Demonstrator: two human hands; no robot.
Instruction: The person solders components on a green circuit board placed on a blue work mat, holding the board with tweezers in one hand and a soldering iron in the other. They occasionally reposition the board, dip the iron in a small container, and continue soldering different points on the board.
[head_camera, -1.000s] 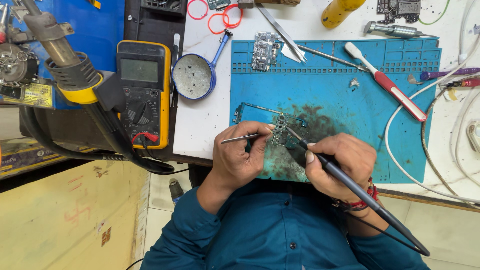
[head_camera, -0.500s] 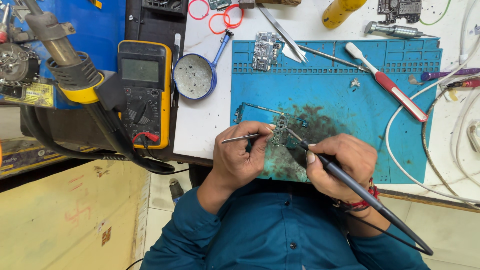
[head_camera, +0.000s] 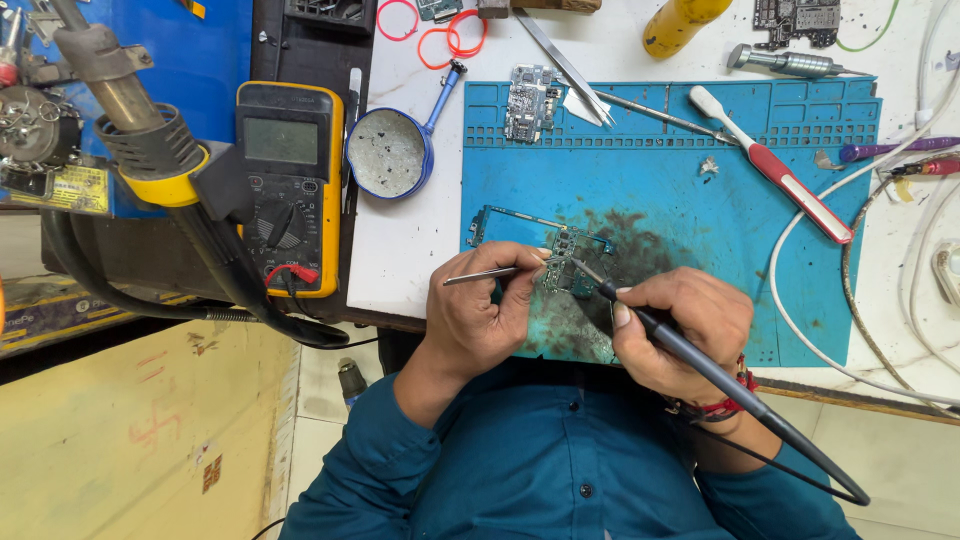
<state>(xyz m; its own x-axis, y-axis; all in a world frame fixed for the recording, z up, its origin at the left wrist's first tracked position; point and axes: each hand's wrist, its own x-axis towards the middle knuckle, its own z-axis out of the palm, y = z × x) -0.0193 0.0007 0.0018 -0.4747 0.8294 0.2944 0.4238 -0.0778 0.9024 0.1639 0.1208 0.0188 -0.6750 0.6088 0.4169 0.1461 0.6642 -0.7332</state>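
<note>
Green circuit board (head_camera: 572, 262) on mat, left hand (head_camera: 480, 315) pinching tweezers (head_camera: 490, 273), right hand (head_camera: 680, 325) gripping soldering iron (head_camera: 700, 360)

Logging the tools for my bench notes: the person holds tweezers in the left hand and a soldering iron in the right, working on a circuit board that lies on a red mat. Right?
Not quite: the mat is blue, not red, as the head view shows. The rest holds: tweezers in the left hand, soldering iron in the right hand, over the circuit board.

Matt blue rubbery mat (head_camera: 700, 220), soot-stained; shiny metal tweezers (head_camera: 480, 275).
</note>
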